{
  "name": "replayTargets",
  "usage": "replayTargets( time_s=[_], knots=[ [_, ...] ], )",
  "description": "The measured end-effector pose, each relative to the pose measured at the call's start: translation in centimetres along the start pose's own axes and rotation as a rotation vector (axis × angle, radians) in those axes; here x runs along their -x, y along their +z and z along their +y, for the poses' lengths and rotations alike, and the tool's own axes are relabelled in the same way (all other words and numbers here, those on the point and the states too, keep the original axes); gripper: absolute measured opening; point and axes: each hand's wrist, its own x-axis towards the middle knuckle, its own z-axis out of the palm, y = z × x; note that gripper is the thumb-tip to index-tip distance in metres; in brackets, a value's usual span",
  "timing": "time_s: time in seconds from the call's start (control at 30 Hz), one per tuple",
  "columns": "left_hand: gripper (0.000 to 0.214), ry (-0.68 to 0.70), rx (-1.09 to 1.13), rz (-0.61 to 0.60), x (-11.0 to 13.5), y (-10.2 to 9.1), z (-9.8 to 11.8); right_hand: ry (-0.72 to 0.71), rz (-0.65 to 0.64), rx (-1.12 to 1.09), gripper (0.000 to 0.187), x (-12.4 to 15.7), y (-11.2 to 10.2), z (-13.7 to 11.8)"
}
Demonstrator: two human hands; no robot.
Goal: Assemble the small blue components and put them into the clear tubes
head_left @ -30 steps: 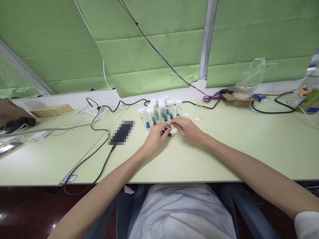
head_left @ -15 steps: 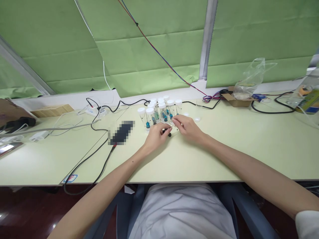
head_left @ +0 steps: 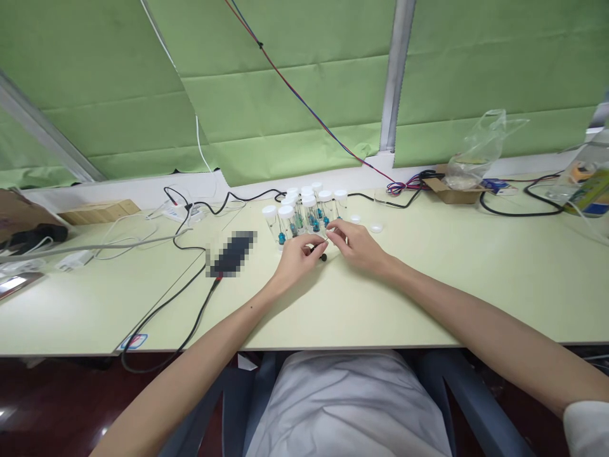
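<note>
Two-handed fine work at a table [head_left: 404, 304]. Your left hand [head_left: 299, 257] is clamped, thumb against fingers, on a small black piece [head_left: 324, 257], whose rounded end shows below the thumb; the rest is covered by your fingers. Your right hand [head_left: 356, 246] is drawn to a pinch just beside the left fingertips; whether its fingertips are closed on anything, you cannot tell from this view. The black piece lies between your two hands, just in front of the capped vials [head_left: 271, 222].

The step in hand appears to be a fingertip adjustment of this piece, with your left hand steadying and your right hand working at its far end. The next move, as judged here, calls for a firm left grip and a light, precise right pinch, with your knuckles kept off the nearest vials.

Count: two hands; one black piece visible; about ten upright vials with white caps, the exact number uncertain because they overlap; teal pieces [head_left: 281, 237] inside several of them, too crowded to number; two loose white caps [head_left: 375, 228] lying apart from each other, beyond your right hand; one cardboard box [head_left: 457, 195] at the far right, bearing one clear plastic bag [head_left: 480, 149].
</note>
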Motion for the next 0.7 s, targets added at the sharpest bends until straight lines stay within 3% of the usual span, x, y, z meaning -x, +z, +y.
replayTargets(
  time_s=[0.27,0.7],
  knots=[
    [0.023,-0.019,0.026,-0.001,0.01,-0.03,0.19,0.006,0.046,-0.008,0.023,-0.02,0.03,0.14],
    [0.03,0.002,0.002,-0.057,0.02,-0.06,0.02,-0.001,0.007,-0.044,0.024,-0.06,-0.05,-0.19]
  ],
)
